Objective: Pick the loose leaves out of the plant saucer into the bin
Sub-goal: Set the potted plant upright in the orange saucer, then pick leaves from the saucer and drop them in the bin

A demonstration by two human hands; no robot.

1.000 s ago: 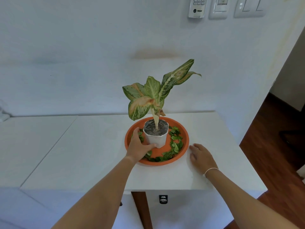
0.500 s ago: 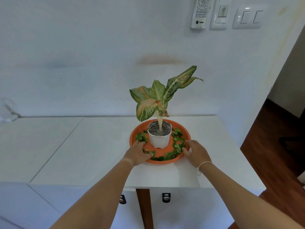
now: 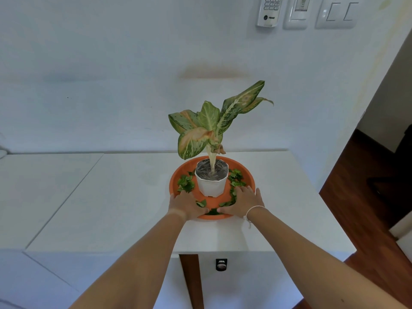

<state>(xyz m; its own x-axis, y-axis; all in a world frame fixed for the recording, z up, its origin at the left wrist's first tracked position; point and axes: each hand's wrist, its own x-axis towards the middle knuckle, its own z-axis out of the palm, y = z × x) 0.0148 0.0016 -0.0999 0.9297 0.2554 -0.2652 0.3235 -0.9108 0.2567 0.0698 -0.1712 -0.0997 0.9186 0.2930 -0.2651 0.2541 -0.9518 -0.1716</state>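
An orange plant saucer (image 3: 244,170) sits on the white table (image 3: 124,197) and holds a white pot (image 3: 211,186) with a variegated plant (image 3: 211,126). Small loose green leaves lie in the saucer: one cluster left of the pot (image 3: 186,184), another along the right side (image 3: 236,178), a few at the front (image 3: 213,211). My left hand (image 3: 186,205) lies palm down on the saucer's front left, fingers spread over leaves. My right hand (image 3: 243,201) lies palm down on the front right, likewise spread. No leaf is visibly pinched in either hand. No bin is in view.
The table stands against a white wall, with its right edge (image 3: 323,210) dropping to a dark wooden floor (image 3: 365,206). A remote holder and switches (image 3: 305,12) hang on the wall above. The plant's large leaves overhang the saucer's back half.
My left hand left the pot's side and settled on the saucer's front left. My right hand moved from the table onto the saucer's front right.
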